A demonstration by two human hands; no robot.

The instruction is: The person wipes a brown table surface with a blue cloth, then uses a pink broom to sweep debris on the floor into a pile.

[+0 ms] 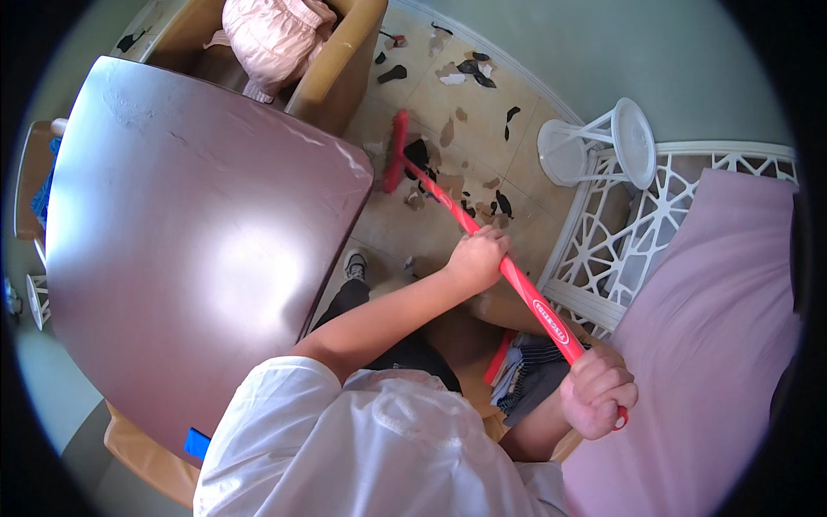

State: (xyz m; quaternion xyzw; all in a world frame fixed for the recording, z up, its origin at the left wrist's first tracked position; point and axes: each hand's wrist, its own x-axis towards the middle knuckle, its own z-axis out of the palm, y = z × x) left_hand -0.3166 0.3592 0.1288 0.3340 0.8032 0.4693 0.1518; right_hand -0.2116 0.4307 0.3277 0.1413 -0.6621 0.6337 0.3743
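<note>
A red broom handle (539, 304) runs diagonally across the view, held in both my hands. My left hand (478, 258) is closed around its middle, and my right hand (597, 391) grips it near the top end, where a red hanging loop sticks out. At the far end, the red broom head (395, 152) rests on or just above the tiled floor, beside the table's corner. Right of the head lie a black scrap (417, 153) and torn brown pieces (452, 184). More black scraps (476, 71), brown bits and a white piece (452, 79) are scattered farther off.
A glossy table (194, 194) fills the left. Behind it stands a tan armchair (342, 58) with pale pink fabric (278, 39). At right are a white stool (633, 143), a white lattice panel (636, 239) and a surface under mauve cloth (698, 336). Folded clothes (533, 368) lie beside me.
</note>
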